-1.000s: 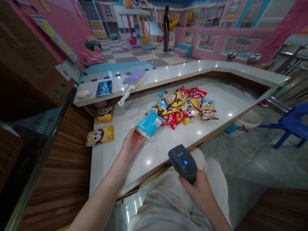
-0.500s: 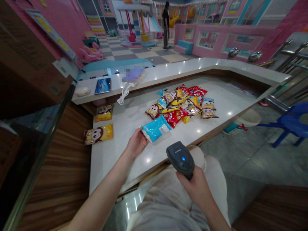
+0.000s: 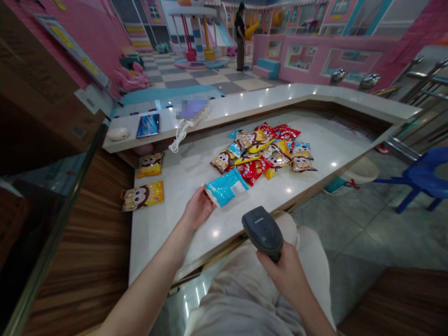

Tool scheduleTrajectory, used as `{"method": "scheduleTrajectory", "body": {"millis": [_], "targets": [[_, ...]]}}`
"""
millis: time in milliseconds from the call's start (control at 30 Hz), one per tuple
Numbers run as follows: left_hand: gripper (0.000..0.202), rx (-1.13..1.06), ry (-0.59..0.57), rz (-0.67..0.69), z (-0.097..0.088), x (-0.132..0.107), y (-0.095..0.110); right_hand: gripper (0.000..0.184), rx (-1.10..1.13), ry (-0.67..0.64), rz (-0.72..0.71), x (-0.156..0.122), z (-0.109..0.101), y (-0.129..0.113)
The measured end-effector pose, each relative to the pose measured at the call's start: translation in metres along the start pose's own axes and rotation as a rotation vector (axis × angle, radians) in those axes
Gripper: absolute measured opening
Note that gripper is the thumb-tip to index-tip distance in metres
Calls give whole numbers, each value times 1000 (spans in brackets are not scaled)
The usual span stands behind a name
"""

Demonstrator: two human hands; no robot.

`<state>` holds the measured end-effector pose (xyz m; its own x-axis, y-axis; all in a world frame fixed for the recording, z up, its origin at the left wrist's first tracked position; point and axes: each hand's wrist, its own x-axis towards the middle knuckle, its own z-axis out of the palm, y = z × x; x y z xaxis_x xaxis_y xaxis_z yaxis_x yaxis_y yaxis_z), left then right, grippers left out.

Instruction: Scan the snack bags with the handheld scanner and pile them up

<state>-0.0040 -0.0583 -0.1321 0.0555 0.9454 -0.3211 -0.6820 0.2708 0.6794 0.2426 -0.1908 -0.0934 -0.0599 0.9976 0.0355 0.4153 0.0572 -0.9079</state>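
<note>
My left hand [image 3: 199,207] grips the left end of a blue snack bag [image 3: 224,187], whose white barcode label faces up. In my right hand [image 3: 282,266] is a dark barcode scanner [image 3: 262,231], held above my lap with its head toward the blue bag. Just beyond that bag lies a heap of red, yellow and blue snack bags [image 3: 257,149]. Two yellow snack bags with a cartoon face, one nearer [image 3: 143,196] and one farther [image 3: 150,164], rest at the counter's left end.
The white counter [image 3: 175,224] has a raised ledge [image 3: 252,100] along its back. On the ledge are a phone [image 3: 148,125], a white rounded object [image 3: 118,134] and a white cable [image 3: 179,137]. A bucket [image 3: 360,175] and a blue stool [image 3: 427,175] stand at right. A person [image 3: 240,37] stands far back.
The blue light on top of the scanner has gone out. Both hands and the blue snack bag stay nearly where they were; the view has shifted very slightly.
</note>
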Motion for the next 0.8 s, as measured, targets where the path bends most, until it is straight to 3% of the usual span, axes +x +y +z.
{"method": "scheduleTrajectory", "body": {"millis": [100, 200, 400, 500, 633, 733, 800], "targets": [[24, 42, 24, 75, 0, -2, 4, 12, -2, -2, -3, -1, -3, -1], [26, 183, 23, 259, 3, -2, 15, 12, -20, 7, -18, -1, -7, -1], [57, 972, -129, 728, 14, 30, 31, 15, -34, 20, -23, -1, -7, 1], [61, 1335, -193, 801, 16, 50, 23, 16, -45, 5, -49, -3, -5, 6], [63, 1496, -244, 853, 14, 52, 11, 20, -99, -6, -53, -6, -8, 12], [57, 1537, -157, 915, 3, 42, 21, 21, -111, 4, -39, -6, -10, 14], [55, 1577, 17, 937, -12, 40, 40, 21, -116, 8, -39, -5, -10, 15]]}}
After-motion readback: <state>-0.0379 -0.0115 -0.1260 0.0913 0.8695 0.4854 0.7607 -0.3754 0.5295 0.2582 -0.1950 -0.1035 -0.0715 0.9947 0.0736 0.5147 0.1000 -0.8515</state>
